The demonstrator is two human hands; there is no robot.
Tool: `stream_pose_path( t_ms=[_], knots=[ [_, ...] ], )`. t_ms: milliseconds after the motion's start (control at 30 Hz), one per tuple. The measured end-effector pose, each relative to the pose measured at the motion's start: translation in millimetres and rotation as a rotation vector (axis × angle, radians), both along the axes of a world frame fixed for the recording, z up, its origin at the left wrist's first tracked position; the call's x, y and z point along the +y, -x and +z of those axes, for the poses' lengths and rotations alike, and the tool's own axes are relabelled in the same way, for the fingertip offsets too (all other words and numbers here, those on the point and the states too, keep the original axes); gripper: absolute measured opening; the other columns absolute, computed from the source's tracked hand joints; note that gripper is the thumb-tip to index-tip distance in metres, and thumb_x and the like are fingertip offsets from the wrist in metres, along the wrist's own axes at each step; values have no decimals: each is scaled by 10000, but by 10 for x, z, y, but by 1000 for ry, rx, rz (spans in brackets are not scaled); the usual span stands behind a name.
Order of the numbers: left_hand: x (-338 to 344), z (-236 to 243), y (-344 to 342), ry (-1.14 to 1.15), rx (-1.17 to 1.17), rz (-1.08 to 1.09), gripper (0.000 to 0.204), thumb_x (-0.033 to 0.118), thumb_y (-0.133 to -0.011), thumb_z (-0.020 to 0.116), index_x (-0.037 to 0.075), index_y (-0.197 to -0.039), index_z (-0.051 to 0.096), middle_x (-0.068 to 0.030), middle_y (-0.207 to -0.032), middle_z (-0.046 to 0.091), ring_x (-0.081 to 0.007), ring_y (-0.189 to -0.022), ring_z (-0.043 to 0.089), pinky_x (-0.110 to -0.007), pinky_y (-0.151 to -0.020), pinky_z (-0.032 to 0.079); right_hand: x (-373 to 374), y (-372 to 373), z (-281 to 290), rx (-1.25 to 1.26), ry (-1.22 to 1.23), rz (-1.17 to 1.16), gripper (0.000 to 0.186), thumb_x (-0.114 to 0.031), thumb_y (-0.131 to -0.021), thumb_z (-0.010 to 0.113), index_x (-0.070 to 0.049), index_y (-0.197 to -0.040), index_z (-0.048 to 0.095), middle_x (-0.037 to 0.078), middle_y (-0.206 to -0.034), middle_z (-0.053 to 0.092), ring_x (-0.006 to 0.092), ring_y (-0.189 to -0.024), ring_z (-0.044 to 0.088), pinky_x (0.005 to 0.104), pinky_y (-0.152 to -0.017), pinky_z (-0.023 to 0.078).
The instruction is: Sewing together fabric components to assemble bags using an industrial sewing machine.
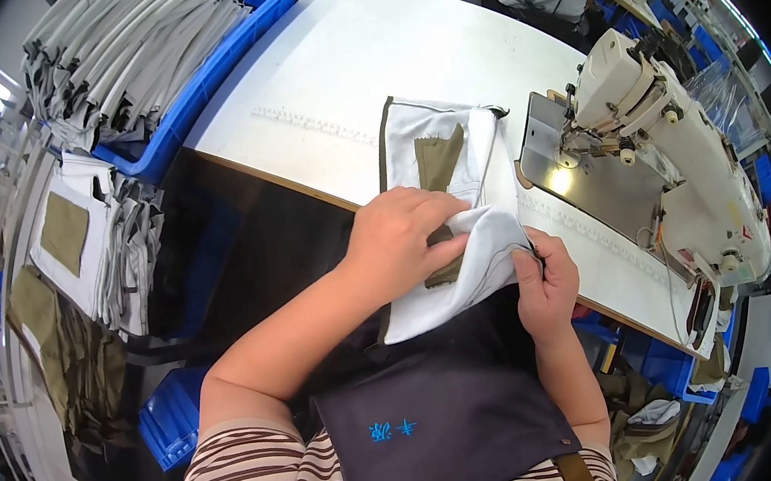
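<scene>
A white fabric piece (426, 316) with dark olive edging lies over the front edge of the white table, its lower part hanging off it and folded up. An olive patch (436, 160) shows on it. My left hand (409, 243) grips the folded white cloth near its middle, fingers curled over it and partly hidden. My right hand (548, 280) pinches the piece's right edge between thumb and fingers, a little lower down.
A sewing machine (618, 80) stands at the right of the white table (312, 79). A blue bin (166, 132) of pale fabric pieces is at upper left, above stacked cloth (95, 252). More blue bins (169, 418) sit low on both sides.
</scene>
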State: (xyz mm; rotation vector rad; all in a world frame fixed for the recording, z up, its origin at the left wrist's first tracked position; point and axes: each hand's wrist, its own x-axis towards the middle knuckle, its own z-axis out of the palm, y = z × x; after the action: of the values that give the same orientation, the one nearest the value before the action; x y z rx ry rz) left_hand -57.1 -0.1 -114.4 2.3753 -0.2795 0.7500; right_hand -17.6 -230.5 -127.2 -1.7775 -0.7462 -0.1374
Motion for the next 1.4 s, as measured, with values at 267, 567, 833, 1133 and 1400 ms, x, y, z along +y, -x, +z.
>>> stream_pose_path(
  t_ms=[267,567,833,1133,1400],
  knots=[
    [-64,176,30,-51,291,275,234,283,-815,827,117,-957,745,-44,-851,725,-277,-808,689,-387,-696,555,19,-7,-52,-146,64,-79,238,-97,-1026,647,36,-1224,660,65,-1028,682,123,-889,601,268,-834,483],
    [-169,-105,59,772,550,30,291,304,-887,759,20,-950,746,-96,-733,653,-200,-632,606,-338,-610,479,164,-25,-15,-232,26,27,115,-37,-951,668,-27,-1066,664,120,-1100,751,288,-912,697,355,-800,546],
    [67,104,37,331,449,121,135,200,-830,721,68,-851,699,-69,-773,672,-251,-732,649,-383,-665,517,15,-59,-4,-238,131,-30,148,-65,-932,704,-25,-1070,668,141,-1054,747,312,-862,691,370,-776,542],
    [406,537,-12,131,291,-109,196,149,-850,736,65,-1017,676,-80,-1050,685,-273,-1037,632,-371,-891,523,140,-119,101,-355,172,-22,168,-65,-897,729,-30,-1048,663,129,-978,727,324,-779,657,409,-694,500],
    [211,535,-125,139,181,-472,239,37,-874,722,95,-1105,704,-81,-1239,637,-296,-1201,581,-405,-1032,469,167,-111,117,-363,166,2,163,-71,-895,727,-30,-1036,657,109,-949,720,311,-760,653,405,-694,490]
  ],
)
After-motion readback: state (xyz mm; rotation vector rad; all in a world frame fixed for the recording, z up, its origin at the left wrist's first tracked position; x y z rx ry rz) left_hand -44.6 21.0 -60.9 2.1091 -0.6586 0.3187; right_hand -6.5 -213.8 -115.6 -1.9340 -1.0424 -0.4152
